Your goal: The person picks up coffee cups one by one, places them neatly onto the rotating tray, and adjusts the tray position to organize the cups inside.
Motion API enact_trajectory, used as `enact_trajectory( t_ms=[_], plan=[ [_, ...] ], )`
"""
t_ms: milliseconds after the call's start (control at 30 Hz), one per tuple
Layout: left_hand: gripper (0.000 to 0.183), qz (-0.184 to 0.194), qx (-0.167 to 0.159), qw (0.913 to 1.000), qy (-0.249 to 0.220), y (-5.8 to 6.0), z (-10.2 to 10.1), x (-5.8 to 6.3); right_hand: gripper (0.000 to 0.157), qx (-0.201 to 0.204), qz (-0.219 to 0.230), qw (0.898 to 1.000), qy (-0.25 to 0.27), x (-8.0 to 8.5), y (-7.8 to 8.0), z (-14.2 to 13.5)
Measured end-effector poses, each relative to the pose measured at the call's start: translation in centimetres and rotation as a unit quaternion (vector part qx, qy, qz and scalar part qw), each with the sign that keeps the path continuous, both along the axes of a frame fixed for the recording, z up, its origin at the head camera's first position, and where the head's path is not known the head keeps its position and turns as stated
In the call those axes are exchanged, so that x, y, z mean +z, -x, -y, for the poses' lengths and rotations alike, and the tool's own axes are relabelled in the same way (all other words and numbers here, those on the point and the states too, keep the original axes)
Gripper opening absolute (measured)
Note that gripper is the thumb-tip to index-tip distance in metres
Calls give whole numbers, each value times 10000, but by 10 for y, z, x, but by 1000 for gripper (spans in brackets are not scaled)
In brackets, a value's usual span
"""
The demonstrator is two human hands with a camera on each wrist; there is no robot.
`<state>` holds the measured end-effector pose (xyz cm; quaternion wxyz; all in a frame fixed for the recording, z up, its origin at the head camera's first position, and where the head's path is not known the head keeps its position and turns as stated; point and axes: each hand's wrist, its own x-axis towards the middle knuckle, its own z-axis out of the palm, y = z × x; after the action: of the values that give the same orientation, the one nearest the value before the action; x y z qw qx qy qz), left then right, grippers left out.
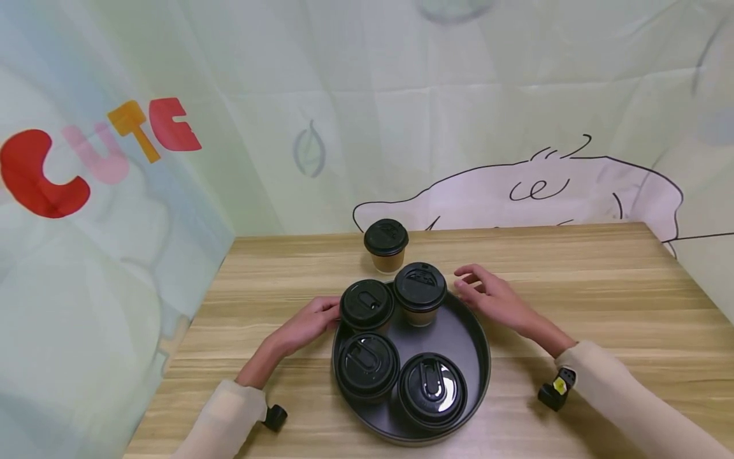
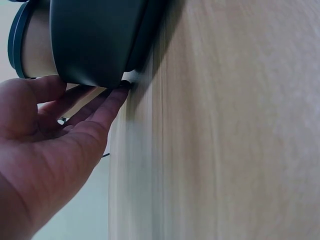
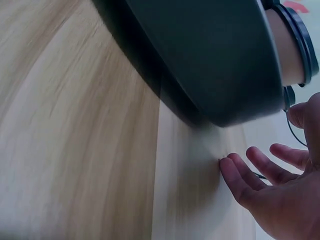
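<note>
A round dark tray (image 1: 440, 344) with a raised wall stands on the wooden table. It bears several paper cups with black lids, among them one at the back (image 1: 420, 287), one at the left (image 1: 367, 305) and a larger, glossy-lidded one at the front (image 1: 432, 390). My left hand (image 1: 314, 322) is at the tray's left side; in the left wrist view its extended fingers (image 2: 102, 110) touch the wall low down, with the thumb near the rim. My right hand (image 1: 492, 298) hovers beside the tray's right back edge, fingers loosely bent and apart from the wall (image 3: 225, 65), holding nothing.
Another lidded paper cup (image 1: 387, 247) stands on the table behind the tray, near the back edge. A printed cloth (image 1: 367, 115) hangs behind and to the left of the table (image 1: 550, 268). Small black cameras are strapped at both sleeve cuffs.
</note>
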<state>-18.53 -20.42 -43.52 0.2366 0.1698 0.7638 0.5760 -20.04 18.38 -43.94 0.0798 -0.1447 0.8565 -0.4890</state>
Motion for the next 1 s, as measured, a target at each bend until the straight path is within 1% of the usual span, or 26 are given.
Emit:
enact_trajectory(
  t_ms=[200,300,500,700,833,1000],
  plan=[
    [40,18,-12,10000,-81,0,0,0,41,215,-165,9991,-335,1,1,12],
    [40,13,-12,10000,-92,0,0,-1,40,381,-291,9982,-352,-1,3,16],
    [39,-71,21,10000,38,0,0,0,34,626,-654,9954,-316,-5,4,21],
    [39,-92,28,9999,107,0,1,0,33,678,-805,9941,-254,-6,3,24],
    [39,-101,12,9999,120,0,1,1,33,688,-808,9941,-226,-6,2,24],
    [40,-71,-30,10000,-10,0,1,0,32,676,-857,9937,-267,-7,1,21]
  ],
)
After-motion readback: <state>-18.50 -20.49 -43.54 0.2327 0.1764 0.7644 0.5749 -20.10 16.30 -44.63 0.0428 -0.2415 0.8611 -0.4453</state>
